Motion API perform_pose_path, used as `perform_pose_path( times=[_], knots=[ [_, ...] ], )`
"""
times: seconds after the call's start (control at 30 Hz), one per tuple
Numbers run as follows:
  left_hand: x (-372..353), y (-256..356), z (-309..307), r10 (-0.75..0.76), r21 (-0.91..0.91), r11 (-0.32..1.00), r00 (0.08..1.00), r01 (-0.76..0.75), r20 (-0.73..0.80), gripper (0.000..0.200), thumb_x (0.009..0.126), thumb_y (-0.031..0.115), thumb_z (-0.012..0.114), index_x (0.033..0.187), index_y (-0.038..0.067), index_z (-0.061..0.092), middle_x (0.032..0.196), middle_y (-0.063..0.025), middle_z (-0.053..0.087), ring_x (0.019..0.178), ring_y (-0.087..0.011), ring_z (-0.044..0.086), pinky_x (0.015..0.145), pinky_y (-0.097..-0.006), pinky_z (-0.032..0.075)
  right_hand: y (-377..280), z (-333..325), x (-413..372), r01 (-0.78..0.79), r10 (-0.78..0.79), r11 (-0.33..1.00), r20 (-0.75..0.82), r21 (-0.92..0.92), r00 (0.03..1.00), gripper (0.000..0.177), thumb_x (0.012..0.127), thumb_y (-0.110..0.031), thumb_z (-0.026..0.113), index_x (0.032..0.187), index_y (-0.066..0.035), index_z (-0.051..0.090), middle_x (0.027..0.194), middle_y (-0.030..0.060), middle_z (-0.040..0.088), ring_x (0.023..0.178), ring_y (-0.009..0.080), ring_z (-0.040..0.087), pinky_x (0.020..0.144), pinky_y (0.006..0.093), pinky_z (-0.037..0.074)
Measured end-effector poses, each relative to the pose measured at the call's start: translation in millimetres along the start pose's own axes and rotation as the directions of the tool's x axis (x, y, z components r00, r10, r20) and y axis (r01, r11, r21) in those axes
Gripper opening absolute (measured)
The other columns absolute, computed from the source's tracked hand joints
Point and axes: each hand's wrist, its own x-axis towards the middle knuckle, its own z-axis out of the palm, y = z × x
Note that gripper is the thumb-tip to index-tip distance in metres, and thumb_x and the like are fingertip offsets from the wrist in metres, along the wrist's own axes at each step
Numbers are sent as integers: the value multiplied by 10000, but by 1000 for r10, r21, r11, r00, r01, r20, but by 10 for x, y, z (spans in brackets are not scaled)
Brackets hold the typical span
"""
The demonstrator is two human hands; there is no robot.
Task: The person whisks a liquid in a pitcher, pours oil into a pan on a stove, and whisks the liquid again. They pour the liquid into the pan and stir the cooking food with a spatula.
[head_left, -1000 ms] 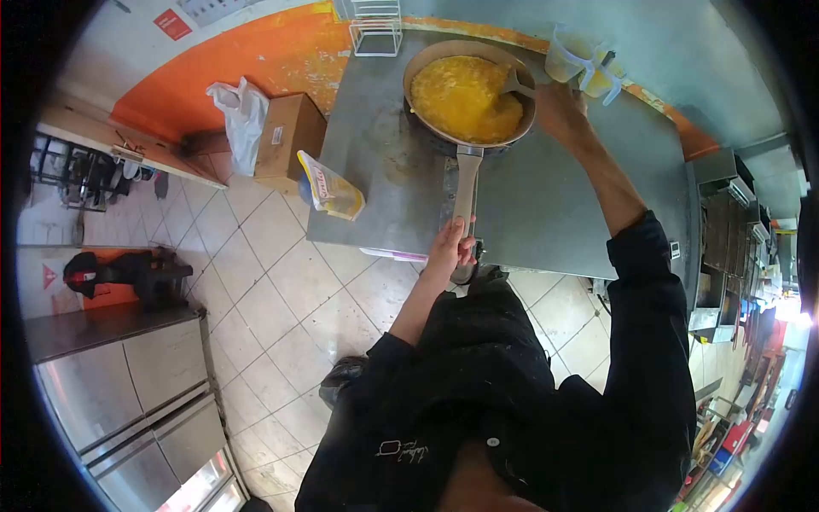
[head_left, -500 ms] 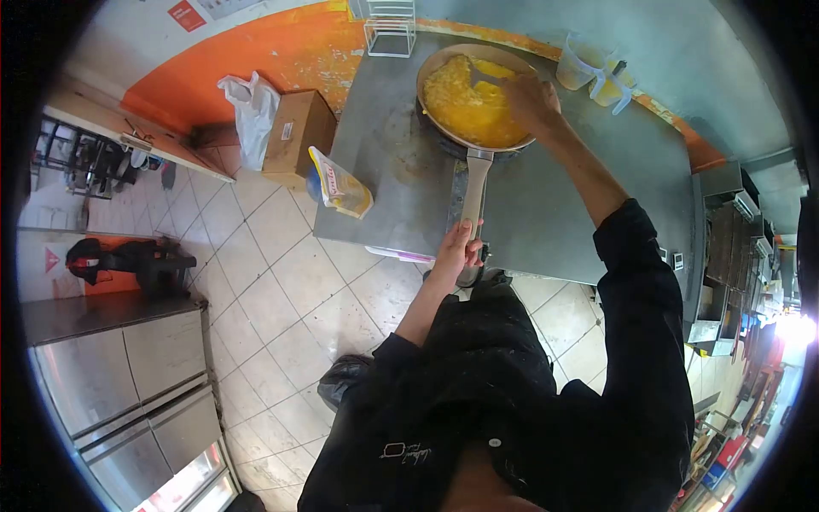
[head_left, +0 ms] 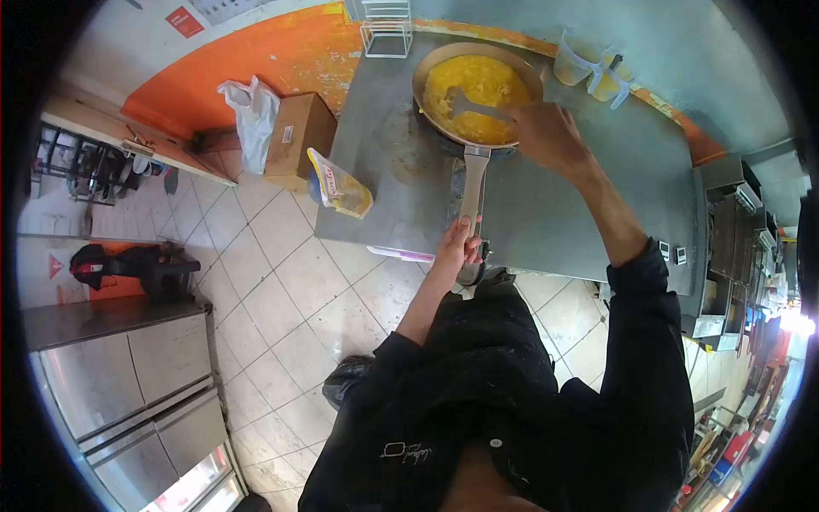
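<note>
A round pan (head_left: 539, 84) with yellow, lumpy food (head_left: 485, 81) in it stands near the back of the grey worktop. My left hand (head_left: 461, 243) is wrapped round the end of the pan's long pale handle (head_left: 473, 188). My right hand (head_left: 550, 136) is closed on a grey spatula (head_left: 486, 109) at the pan's right edge. The spatula's head dips into the food left of the pan's middle. An opened, see-through pouch (head_left: 343, 192) with some yellow content stands at the worktop's left edge.
Two clear measuring jugs (head_left: 573, 61) (head_left: 607, 84) stand at the back right, and a white wire rack (head_left: 386, 34) at the back left. Small devices (head_left: 680, 255) lie at the right front edge. A cardboard box (head_left: 299, 136) and a white bag (head_left: 254, 124) are beyond the left edge.
The spatula head has moved left and down through the food. My right hand has shifted right and down, while my left hand keeps its hold on the handle.
</note>
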Motion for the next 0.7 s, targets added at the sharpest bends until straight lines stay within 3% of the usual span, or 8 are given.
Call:
perform_pose_path(
  times=[0.1,0.23,0.53,0.57,0.63,0.7],
  knots=[
    [34,-24,-12,12,-17,1000,1000,-11,8,510,947,535,468,1197,93,520,625,66,426,430,-28,383,488,-222,476,141,-85,-231,-65,61,992,40,112,997,252,906,-152,528,1100,-72,667,883,189,676,867,317,662,795,430,502],
    [27,-9,-36,7,-15,1000,999,-6,48,538,936,541,485,1220,85,506,648,57,417,463,-50,394,547,-264,488,350,-217,-500,-144,107,952,147,269,983,267,924,-188,533,1112,-45,658,905,204,675,864,328,660,798,397,496],
    [31,3,-52,1,-8,1000,997,0,79,550,940,546,470,1232,81,495,649,56,417,467,-52,396,556,-269,499,321,-191,-483,-149,43,932,310,329,950,246,937,-176,504,1034,-18,665,890,194,666,850,321,650,740,425,476],
    [25,13,-45,-7,-1,1000,997,7,71,554,940,548,467,1235,80,494,649,56,417,468,-53,395,557,-271,500,294,-108,-408,-149,42,932,309,331,950,246,937,-176,504,1034,-18,665,890,194,666,850,321,650,740,425,476],
    [15,21,-44,-15,8,1000,998,14,59,559,940,551,464,1238,79,492,649,56,417,468,-53,395,559,-272,501,253,150,-225,-55,-2,938,164,342,987,254,930,-204,508,969,-10,667,838,188,661,786,345,642,723,440,471],
    [16,21,-46,-7,19,1000,998,6,66,561,940,552,463,1241,80,493,652,52,418,471,-55,389,565,-276,502,202,373,45,-81,27,953,185,292,982,272,923,-233,516,952,-8,665,837,193,662,778,356,640,730,440,474]
  ],
)
